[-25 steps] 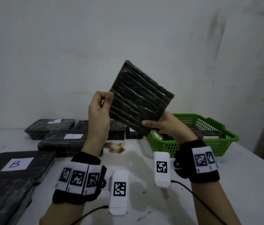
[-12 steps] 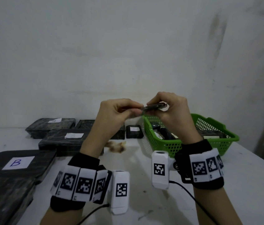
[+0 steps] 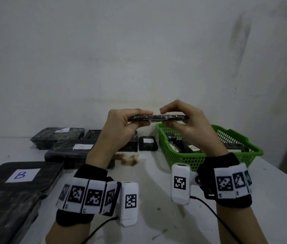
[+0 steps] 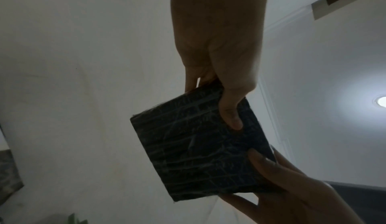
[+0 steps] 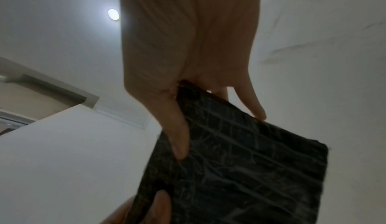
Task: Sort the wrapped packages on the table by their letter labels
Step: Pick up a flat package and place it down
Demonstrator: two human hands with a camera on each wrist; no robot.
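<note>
Both hands held one flat wrapped package (image 3: pixel 158 118) edge-on above the worktop (image 3: pixel 156 199): the left hand (image 3: pixel 121 128) pinched its left end, thumb beneath and fingers (image 3: pixel 142 113) curled over, and the right hand (image 3: pixel 188 124) pinched the right end likewise. The package was thin, square, dark and wrapped in glossy film; its underside showed no label, and its top face was hidden.

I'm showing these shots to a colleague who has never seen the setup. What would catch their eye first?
Both hands, the left hand and right hand, hold one flat dark wrapped package edge-on at chest height above the white table. Behind the right wrist stands a bright green basket holding more packages. Near left lies a large package with a white label reading B.
</note>
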